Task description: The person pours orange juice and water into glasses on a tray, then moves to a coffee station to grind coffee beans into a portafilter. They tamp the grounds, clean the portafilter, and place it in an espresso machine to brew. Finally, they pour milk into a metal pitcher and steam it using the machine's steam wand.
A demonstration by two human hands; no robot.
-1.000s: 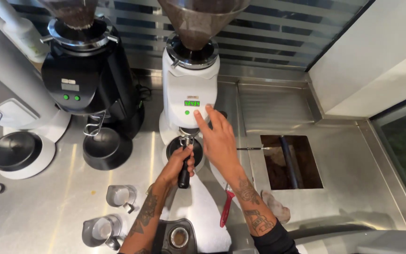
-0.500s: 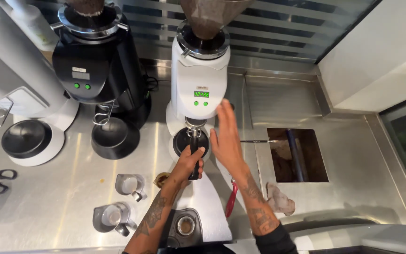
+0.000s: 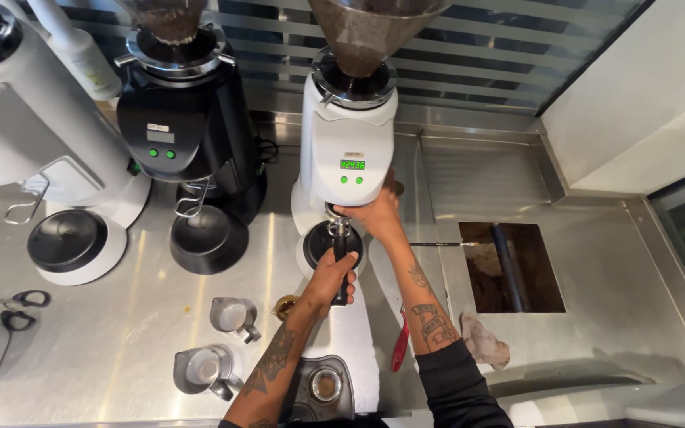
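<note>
A white coffee grinder (image 3: 349,135) with a bean hopper and a green lit display stands at the back of the steel counter (image 3: 120,333). My left hand (image 3: 333,276) grips the black handle of a portafilter (image 3: 340,244) held under the grinder's spout. My right hand (image 3: 374,212) rests against the grinder's lower front just below the display, next to the portafilter's head. Its fingers curl out of sight, so I cannot tell whether they grip anything.
A black grinder (image 3: 184,135) and a white machine (image 3: 25,119) stand to the left. Two metal jugs (image 3: 231,315) (image 3: 200,368), scissors (image 3: 17,299), a tamping stand (image 3: 323,388), a red-handled tool (image 3: 400,349) and a cloth (image 3: 481,342) lie nearby. A knock-out hole (image 3: 509,265) opens on the right.
My right hand has dropped from the grinder's buttons to its lower front beside the portafilter. My left hand has kept hold of the handle.
</note>
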